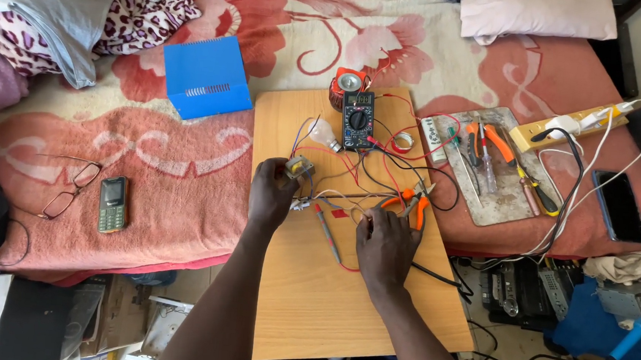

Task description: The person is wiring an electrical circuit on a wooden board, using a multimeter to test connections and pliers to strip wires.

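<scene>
The left hand (272,193) grips a small transformer (298,168); the right hand (386,242) pinches thin wires (338,197) beside orange-handled pliers (410,204).

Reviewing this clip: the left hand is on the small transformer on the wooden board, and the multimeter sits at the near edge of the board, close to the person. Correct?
Not quite. The head view shows the multimeter at the board's far edge, away from the person. The left hand is indeed on the small transformer.

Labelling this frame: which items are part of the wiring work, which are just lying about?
In use: left hand on small transformer; right hand at wires; orange pliers; multimeter; bulb; red probe.

Idle: blue box; glasses; keypad phone; smartphone; screwdrivers.
</scene>
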